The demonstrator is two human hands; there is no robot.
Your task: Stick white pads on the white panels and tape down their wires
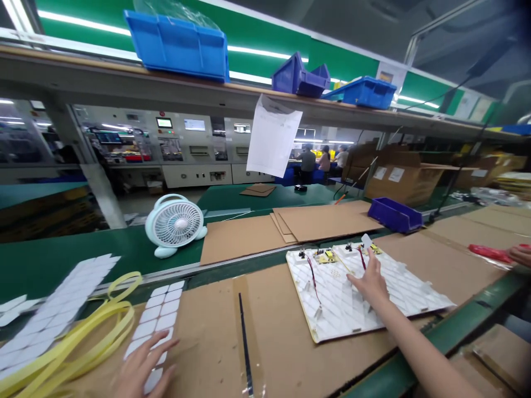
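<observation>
Step in hand, as judged: fitting of a white adhesive pad at the right-hand circuit board on the backs of the white panels. The next move appears to call for lining the pad up with the board and pressing it flat, clear of the red-and-black wires.

The panels lie on the cardboard sheet, reaching from its far edge toward its near edge. The right hand is over them, thumb and index finger apart. The pad stands at the index fingertip, apparently touching it; whether it is stuck there or pinched cannot be told.

The left hand is at the near end of the pad sheet, fingers spread, tips over or on the pads; contact cannot be confirmed. The pad sheet runs to the cardboard's far edge, beside yellow strips.
</observation>
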